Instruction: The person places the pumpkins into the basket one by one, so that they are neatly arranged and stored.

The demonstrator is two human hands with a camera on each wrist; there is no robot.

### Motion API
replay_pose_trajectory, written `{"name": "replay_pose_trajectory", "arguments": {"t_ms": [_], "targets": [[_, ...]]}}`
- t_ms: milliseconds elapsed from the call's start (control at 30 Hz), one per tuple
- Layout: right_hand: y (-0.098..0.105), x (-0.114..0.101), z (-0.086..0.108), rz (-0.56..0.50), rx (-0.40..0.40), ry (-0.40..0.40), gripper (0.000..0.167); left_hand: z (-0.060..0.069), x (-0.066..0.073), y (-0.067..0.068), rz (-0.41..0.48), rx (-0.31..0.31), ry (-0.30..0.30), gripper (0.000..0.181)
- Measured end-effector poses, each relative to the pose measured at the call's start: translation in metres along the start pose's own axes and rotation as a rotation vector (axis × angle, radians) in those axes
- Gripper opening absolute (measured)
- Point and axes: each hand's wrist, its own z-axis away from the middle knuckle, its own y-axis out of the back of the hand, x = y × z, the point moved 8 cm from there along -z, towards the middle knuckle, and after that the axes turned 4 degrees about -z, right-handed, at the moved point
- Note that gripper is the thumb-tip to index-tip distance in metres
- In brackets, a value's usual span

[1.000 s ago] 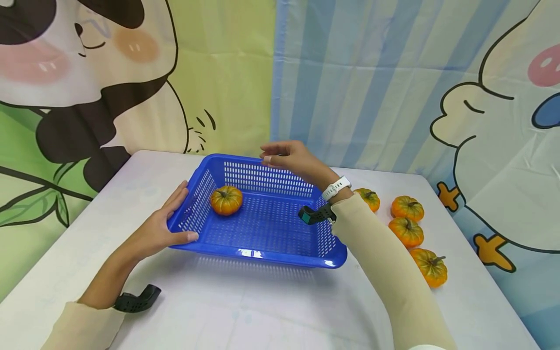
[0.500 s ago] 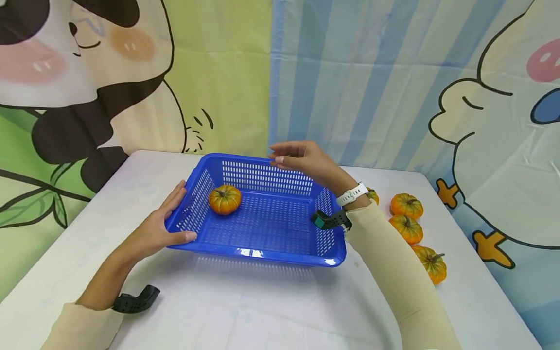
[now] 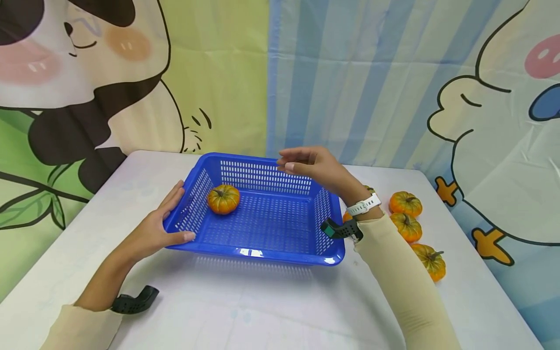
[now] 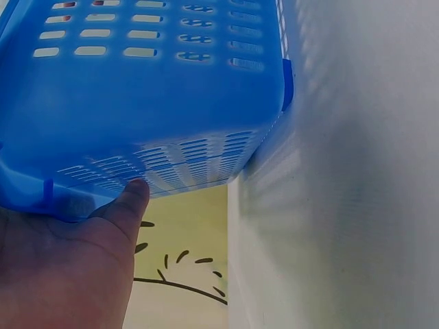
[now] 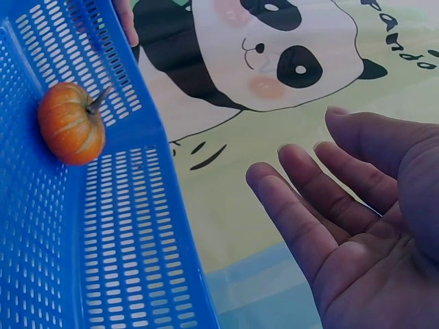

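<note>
A blue plastic basket (image 3: 271,228) with slotted walls sits on the white table. Inside it, near the left end, is one small orange pumpkin (image 3: 223,199). My left hand (image 3: 153,228) holds the basket's left end, thumb over the front rim and the other fingers along the side; in the left wrist view a finger reaches under the rim. My right hand (image 3: 317,167) hovers over the far right part of the basket, fingers loosely bent. The right wrist view shows nothing in that hand (image 5: 357,219), apart from the basket wall.
To the right of the basket lie several more small pumpkins (image 3: 406,227), one partly hidden behind my right wrist. A printed curtain (image 3: 323,82) with cartoon animals hangs behind the table (image 3: 245,311).
My right hand has drifted to the right and slightly down above the basket's far rim, still holding nothing. My left hand, the basket and the pumpkin inside keep their places.
</note>
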Motion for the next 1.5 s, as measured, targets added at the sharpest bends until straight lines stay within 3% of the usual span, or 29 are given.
{"name": "replay_pose_trajectory", "arguments": {"t_ms": [133,367,633,867,1167,1367,1500], "targets": [[0.003,0.001,0.008,0.035,0.014,0.01,0.038,0.002,-0.001,0.002,-0.004,0.004,0.006,0.106],[0.017,0.006,0.031,0.059,0.109,-0.035,0.041,0.003,-0.003,0.002,0.01,-0.004,0.007,0.106],[0.031,0.006,0.05,0.083,0.147,-0.003,0.041,0.002,-0.004,0.002,-0.011,0.005,0.022,0.106],[0.042,0.017,0.069,0.153,0.186,-0.029,0.045,0.002,-0.001,0.0,0.0,0.01,0.015,0.107],[0.056,0.019,0.092,-0.092,0.137,0.066,0.038,0.0,0.001,-0.001,0.003,0.008,0.005,0.108],[0.067,0.029,0.108,0.059,0.259,-0.041,0.041,0.0,0.002,-0.002,0.003,0.009,0.006,0.108],[0.077,0.031,0.119,0.15,0.355,-0.02,0.038,0.0,0.003,0.0,-0.005,0.009,0.003,0.109]]}}
